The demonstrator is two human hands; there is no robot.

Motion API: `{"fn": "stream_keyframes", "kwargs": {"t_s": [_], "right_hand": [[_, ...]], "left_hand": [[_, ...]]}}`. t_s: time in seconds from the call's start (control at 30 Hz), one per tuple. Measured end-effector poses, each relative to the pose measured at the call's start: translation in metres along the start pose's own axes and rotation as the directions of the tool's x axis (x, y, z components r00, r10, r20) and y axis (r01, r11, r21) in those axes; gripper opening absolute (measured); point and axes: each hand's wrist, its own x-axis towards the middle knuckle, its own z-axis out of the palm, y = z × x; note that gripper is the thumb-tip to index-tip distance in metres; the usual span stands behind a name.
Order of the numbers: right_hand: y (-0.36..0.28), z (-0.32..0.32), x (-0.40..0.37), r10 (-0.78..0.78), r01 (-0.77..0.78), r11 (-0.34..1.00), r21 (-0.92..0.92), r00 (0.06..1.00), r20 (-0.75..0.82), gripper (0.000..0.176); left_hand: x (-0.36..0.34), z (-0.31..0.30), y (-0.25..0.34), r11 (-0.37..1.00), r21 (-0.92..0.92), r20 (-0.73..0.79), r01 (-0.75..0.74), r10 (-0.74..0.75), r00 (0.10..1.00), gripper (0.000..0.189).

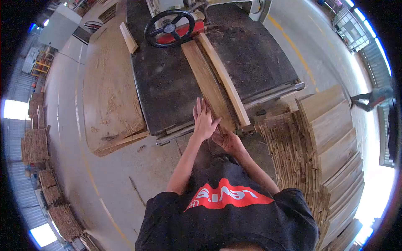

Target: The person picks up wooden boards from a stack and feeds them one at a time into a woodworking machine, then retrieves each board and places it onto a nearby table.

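Observation:
A long brown wooden board (206, 77) lies on the dark metal machine table (163, 83), running from the table's front edge toward a red machine part (180, 32). Along its right side is a paler wooden strip (224, 79), parallel to it. My left hand (204, 122) rests against the board's left edge near the front, fingers stretched out and a little apart. At the near end, my right hand (229, 142) closes round the board from below and the side; some of its fingertips are hidden.
A black handwheel (169, 28) stands above the table's far side. At the left is a wooden side table (109, 83) with sawdust and a short offcut (128, 37). Tall stacks of boards (331, 134) stand close on my right. Further right, a person (374, 99) is walking.

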Motion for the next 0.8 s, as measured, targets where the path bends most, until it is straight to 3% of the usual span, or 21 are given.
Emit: {"fn": "stream_keyframes", "kwargs": {"t_s": [0.03, 0.17, 0.27, 0.37, 0.4, 0.6, 0.63, 0.7, 0.73, 0.8], "right_hand": [[0.0, 0.003, 0.002, 0.012, -0.012, 0.999, -0.038, 1.0, 0.0, 0.044], [-0.004, 0.015, 0.006, -0.019, -0.141, 0.895, -0.423, 0.936, -0.351, 0.05], [0.001, 0.009, 0.036, -0.345, -0.095, 0.712, -0.696, 0.816, -0.464, 0.051], [-0.012, 0.052, 0.053, -0.177, -0.088, 0.913, -0.398, 0.794, -0.581, 0.044], [-0.015, 0.056, 0.063, -0.203, -0.072, 0.908, -0.412, 0.787, -0.583, 0.043], [-0.03, 0.087, 0.1, -0.22, -0.001, 0.937, -0.348, 0.775, -0.593, 0.039], [-0.034, 0.089, 0.105, -0.227, 0.003, 0.933, -0.359, 0.779, -0.585, 0.039], [-0.045, 0.103, 0.131, -0.277, 0.018, 0.904, -0.427, 0.786, -0.553, 0.037], [-0.045, 0.107, 0.136, -0.324, 0.037, 0.871, -0.49, 0.792, -0.517, 0.035], [-0.047, 0.127, 0.137, -0.28, -0.024, 0.913, -0.406, 0.687, -0.671, 0.036]], "left_hand": [[0.004, -0.002, -0.004, 1.0, 0.004, 0.0, -0.015, 0.015, 1.0, 0.087], [0.021, -0.007, -0.018, 0.999, -0.016, 0.001, -0.047, 0.047, 0.999, 0.09], [0.037, -0.006, -0.03, 0.997, -0.058, -0.054, -0.051, 0.048, 0.997, 0.091], [0.062, -0.004, -0.051, 0.993, -0.111, -0.071, -0.034, 0.027, 0.997, 0.092], [0.071, -0.011, -0.057, 0.989, -0.14, -0.087, -0.048, 0.037, 0.996, 0.094], [0.121, -0.056, -0.15, 0.887, -0.437, -0.19, -0.148, 0.069, 0.979, 0.049], [0.129, -0.068, -0.166, 0.882, -0.458, -0.262, -0.113, -0.012, 0.965, 0.032], [0.153, -0.093, -0.214, 0.856, -0.505, -0.419, -0.111, -0.131, 0.898, 0.026], [0.168, -0.108, -0.242, 0.89, -0.444, -0.482, -0.101, -0.143, 0.864, 0.024], [0.192, -0.138, -0.302, 0.946, -0.321, -0.594, -0.044, -0.164, 0.788, 0.022]]}}
